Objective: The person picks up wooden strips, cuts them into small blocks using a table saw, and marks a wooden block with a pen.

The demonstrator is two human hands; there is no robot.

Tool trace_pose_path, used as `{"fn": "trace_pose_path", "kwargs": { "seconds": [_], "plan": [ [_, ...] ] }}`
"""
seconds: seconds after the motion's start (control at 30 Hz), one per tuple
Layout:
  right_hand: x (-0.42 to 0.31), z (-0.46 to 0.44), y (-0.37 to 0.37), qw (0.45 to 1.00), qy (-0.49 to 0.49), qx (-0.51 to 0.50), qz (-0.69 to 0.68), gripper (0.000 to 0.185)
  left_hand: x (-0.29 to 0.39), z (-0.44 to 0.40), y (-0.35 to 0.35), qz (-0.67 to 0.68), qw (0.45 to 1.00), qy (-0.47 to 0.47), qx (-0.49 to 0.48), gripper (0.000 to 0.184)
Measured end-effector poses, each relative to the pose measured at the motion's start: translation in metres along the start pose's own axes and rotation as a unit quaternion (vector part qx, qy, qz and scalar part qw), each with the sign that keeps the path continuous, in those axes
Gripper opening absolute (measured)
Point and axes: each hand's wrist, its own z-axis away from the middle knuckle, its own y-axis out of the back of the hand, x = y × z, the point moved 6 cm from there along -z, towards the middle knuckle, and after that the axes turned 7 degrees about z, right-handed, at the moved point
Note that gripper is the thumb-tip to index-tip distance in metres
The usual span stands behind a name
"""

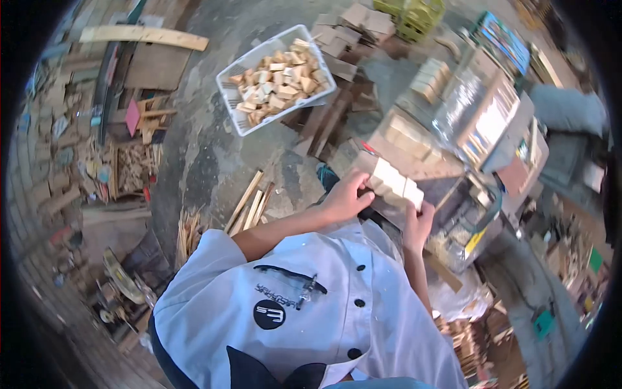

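Both hands are clamped on one row (392, 183) of pale wood blocks at the near edge of the worktop (442, 170): L hand (350, 193) on its left end, thumb & fingers pressed in, R hand (418, 222) gripping the other end. They're apart from each other, w/ the row between. Holding it by the ends prob. squeezes loose blocks tight so they handle as one bar. Can't tell from here if it's resting on the worktop or lifted a bit.

A red item (370, 150), poss. a pen, is at the worktop's left corner, just past the L hand, so w/in easy reach. On the worktop, beyond the held row, lies a 2nd row (409, 137), lined up close, prob. so the pieces don't scatter. A stack (430, 80) sits at the worktop's far side; right of that, shiny wrap (459, 97) & a box of thin strips (487, 117), all packed close, I'd guess to save space.

Well left of the worktop, on the floor, a white crate (229, 106) holds offcuts (280, 79) tipped in any old way, its walls keeping the heap together. Sticks (249, 204) are bunched nearer the person, also left of the worktop, roughly side by side, prob. for tidiness. Flat boards (363, 24) lie past the worktop's far left, nr a green crate (421, 19).
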Motion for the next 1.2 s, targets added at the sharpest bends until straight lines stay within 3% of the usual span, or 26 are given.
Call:
{"fn": "trace_pose_path", "kwargs": {
  "seconds": [0.13,0.2,0.23,0.27,0.3,0.4,0.43,0.5,0.57,0.6,0.67,0.77,0.83,0.87,0.93,1.0,1.1,1.17,1.2],
  "plan": [
    [-0.063,0.026,-0.044,0.994,0.045,-0.071,-0.073,0.036,0.003,0.01,0.079,-0.004,0.996,-0.023,0.085,0.04],
    [-0.09,0.015,-0.096,0.987,0.13,-0.086,-0.033,0.042,-0.015,0.005,0.127,-0.049,0.988,-0.003,0.147,0.039],
    [-0.127,0.015,-0.117,0.983,0.109,-0.14,-0.041,0.043,-0.027,0.001,0.154,-0.06,0.982,-0.032,0.178,0.038],
    [-0.12,-0.001,-0.153,0.978,0.147,-0.144,0.011,0.045,-0.03,-0.003,0.18,-0.031,0.975,-0.022,0.218,0.037],
    [-0.135,-0.009,-0.184,0.974,0.142,-0.175,-0.028,0.047,-0.04,-0.011,0.208,-0.068,0.968,-0.028,0.24,0.037],
    [-0.198,-0.018,-0.246,0.963,0.225,-0.148,0.001,0.047,-0.035,-0.036,0.296,-0.171,0.956,-0.006,0.238,0.043],
    [-0.208,-0.024,-0.271,0.953,0.225,-0.195,-0.047,0.052,-0.033,-0.044,0.323,-0.215,0.948,-0.005,0.236,0.047],
    [-0.245,-0.004,-0.274,0.955,0.2,-0.202,-0.084,0.055,-0.031,-0.055,0.366,-0.287,0.905,-0.057,0.31,0.054],
    [-0.265,0.016,-0.265,0.956,0.191,-0.202,-0.098,0.059,-0.029,-0.061,0.395,-0.322,0.889,-0.052,0.322,0.057],
    [-0.262,0.025,-0.254,0.959,0.2,-0.189,-0.07,0.061,-0.032,-0.066,0.401,-0.245,0.916,-0.033,0.317,0.055],
    [-0.232,0.033,-0.238,0.952,0.164,-0.235,-0.104,0.057,-0.041,-0.078,0.382,-0.152,0.95,-0.022,0.272,0.054],
    [-0.19,0.034,-0.175,0.975,0.138,-0.157,-0.071,0.044,-0.046,-0.098,0.322,-0.048,0.978,0.003,0.201,0.05],
    [-0.141,0.013,-0.119,0.994,0.101,-0.021,-0.021,0.03,-0.031,-0.111,0.255,-0.012,0.997,0.032,0.07,0.046],
    [-0.103,-0.005,-0.1,0.995,0.046,0.051,-0.073,0.025,-0.024,-0.117,0.224,-0.03,0.998,0.007,0.046,0.044],
    [-0.067,-0.031,-0.053,0.982,0.031,0.173,-0.074,0.032,-0.015,-0.134,0.16,-0.022,0.999,-0.002,-0.042,0.044],
    [-0.037,-0.064,-0.023,0.972,0.005,0.229,-0.054,0.042,0.006,-0.148,0.109,-0.053,0.995,0.01,-0.088,0.049],
    [-0.008,-0.115,-0.006,0.967,0.009,0.251,0.027,0.049,-0.016,-0.176,0.044,-0.078,0.991,0.026,-0.104,0.051],
    [-0.008,-0.14,-0.01,0.976,-0.016,0.176,0.129,0.052,-0.013,-0.193,0.019,-0.099,0.989,0.039,-0.103,0.05],
    [-0.009,-0.145,-0.011,0.977,-0.021,0.173,0.123,0.052,-0.016,-0.196,0.007,-0.114,0.978,0.097,-0.146,0.048]
  ]
}}
